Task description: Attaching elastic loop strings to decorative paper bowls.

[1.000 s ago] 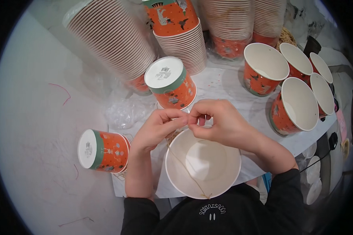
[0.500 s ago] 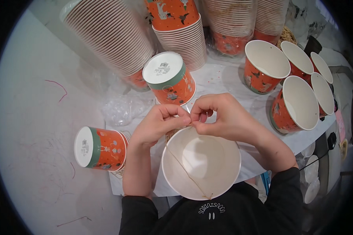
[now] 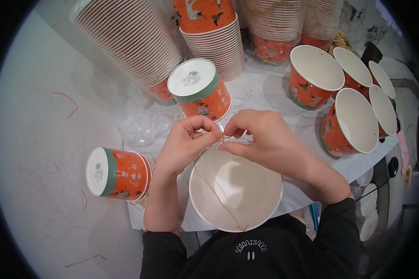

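Note:
A white-lined paper tub [image 3: 260, 190] stands against my front with its open mouth up. Thin tan string [image 3: 212, 188] runs across that mouth from the near rim to the far left rim. At the far rim my left hand [image 3: 189, 139] pinches the string between thumb and curled fingers. My right hand [image 3: 265, 142] meets it there, its thumb and curled forefinger closed around the string at the rim. Their fingertips hide the exact spot where the string meets the tub. An upside-down orange tub [image 3: 205, 100] with a green band stands just beyond my hands.
More upside-down tubs [image 3: 125, 174] lie tilted at the left with loose string beside them. Tall nested stacks [image 3: 130, 42] rise at the back, some in clear plastic. Several upright tubs [image 3: 319, 88] stand at the right. Crumpled clear plastic [image 3: 146, 128] lies left of my hands.
My right thumb has shifted slightly left, closer to my left fingertips. The right forefinger has opened a little from the thumb. The tub stays in place under my hands.

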The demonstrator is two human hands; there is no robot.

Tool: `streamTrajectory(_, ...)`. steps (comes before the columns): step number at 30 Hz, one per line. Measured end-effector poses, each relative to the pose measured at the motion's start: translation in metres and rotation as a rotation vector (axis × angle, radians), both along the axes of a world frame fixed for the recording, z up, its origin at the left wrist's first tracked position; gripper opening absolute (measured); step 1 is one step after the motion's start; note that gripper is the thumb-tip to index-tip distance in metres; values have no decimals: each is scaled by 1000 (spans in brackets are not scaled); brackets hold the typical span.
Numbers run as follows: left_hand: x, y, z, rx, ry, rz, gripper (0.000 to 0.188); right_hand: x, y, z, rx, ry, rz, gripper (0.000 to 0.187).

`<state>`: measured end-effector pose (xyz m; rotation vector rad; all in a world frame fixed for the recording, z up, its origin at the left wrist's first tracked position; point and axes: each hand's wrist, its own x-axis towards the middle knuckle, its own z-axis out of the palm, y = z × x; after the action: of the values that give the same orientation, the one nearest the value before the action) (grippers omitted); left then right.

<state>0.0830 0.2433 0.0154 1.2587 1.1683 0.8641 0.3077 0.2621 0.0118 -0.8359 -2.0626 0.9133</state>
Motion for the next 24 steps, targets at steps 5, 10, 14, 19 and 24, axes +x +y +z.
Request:
streamTrajectory(5,2,3,-3,-23,-30,-3,6,-6,-2,-14,237,-69,-65,15)
streamTrajectory(10,1,5,-3,-30,1,-13,5,-4,1,-12,365,-104,-74,11)
streamTrajectory(14,2,6,-5,-44,-41,-5,5,-8,0,-10,429,-95,-111,9)
streamTrajectory(19,2,9,-12,-76,-18,6,6,-6,3,-12,280,22,-64,7)
streamTrajectory(24,10,8,-23,32,-40,62,6,-4,6,-7,15,61,14,11)
